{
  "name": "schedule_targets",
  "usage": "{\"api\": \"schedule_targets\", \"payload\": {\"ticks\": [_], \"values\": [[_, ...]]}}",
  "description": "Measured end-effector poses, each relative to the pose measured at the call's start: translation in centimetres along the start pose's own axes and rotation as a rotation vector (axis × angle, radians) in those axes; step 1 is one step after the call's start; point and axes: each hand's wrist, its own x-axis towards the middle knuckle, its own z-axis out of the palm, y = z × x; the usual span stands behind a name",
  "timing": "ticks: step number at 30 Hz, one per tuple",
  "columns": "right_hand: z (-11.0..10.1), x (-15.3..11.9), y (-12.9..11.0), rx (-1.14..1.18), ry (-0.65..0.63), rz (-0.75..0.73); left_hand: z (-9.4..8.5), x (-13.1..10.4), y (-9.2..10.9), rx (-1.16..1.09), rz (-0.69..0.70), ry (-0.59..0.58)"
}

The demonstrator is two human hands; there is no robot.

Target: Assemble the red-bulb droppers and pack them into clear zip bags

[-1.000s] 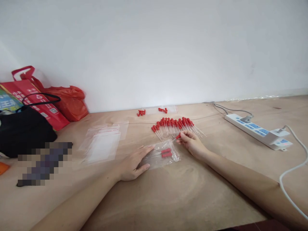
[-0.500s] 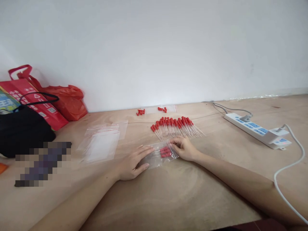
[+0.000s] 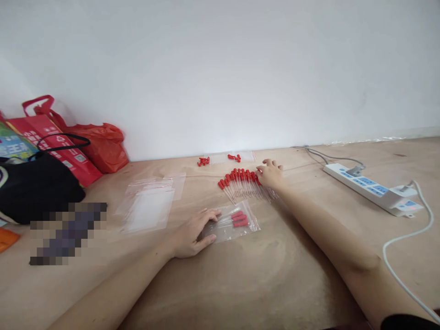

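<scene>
A clear zip bag (image 3: 225,233) lies flat at the centre, with several red-capped droppers (image 3: 239,219) inside. My left hand (image 3: 195,233) rests on the bag's left end, its fingers and thumb apart. Behind the bag, many red-capped droppers (image 3: 242,183) lie side by side in a fan, caps toward the wall. My right hand (image 3: 271,175) is over the right end of this row, fingers spread, covering some caps. Whether its thumb touches a dropper is hard to tell. A stack of clear zip bags (image 3: 151,206) lies left of the row.
Loose red caps (image 3: 203,161) and a clear bag (image 3: 245,156) lie near the wall. A white power strip (image 3: 367,187) with a cable (image 3: 385,247) is on the right. Red bags (image 3: 106,144) and a black bag (image 3: 44,190) stand at the left, by a pixelated item (image 3: 68,233).
My right hand has let go of the zip bag and moved up and right to the dropper row. My left hand has stayed on the bag. The view has shifted slightly.
</scene>
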Motion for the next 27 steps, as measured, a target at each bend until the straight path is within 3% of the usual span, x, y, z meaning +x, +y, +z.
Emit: {"api": "schedule_targets", "payload": {"ticks": [7,12,15,18,20,27], "values": [[-0.1,1.1,0.4,0.103,-0.053,0.063,-0.1,0.0,0.2,-0.024,-0.003,0.003],[-2.2,0.6,1.4,0.499,-0.141,0.067,-0.1,0.0,0.2,-0.023,0.005,0.012],[-3.3,-1.0,2.1,0.880,-0.086,0.041,-0.1,0.1,0.2,-0.006,0.012,0.011],[-3.5,-3.5,2.3,1.192,0.175,0.133,-0.1,0.1,0.0,-0.007,0.021,0.009],[-3.1,-5.4,2.0,1.295,0.271,0.220,0.0,0.2,-0.2,-0.011,0.022,0.003],[-1.8,-8.8,-0.4,1.517,0.105,0.394,0.1,0.2,-0.5,-0.006,0.026,0.005]]}}
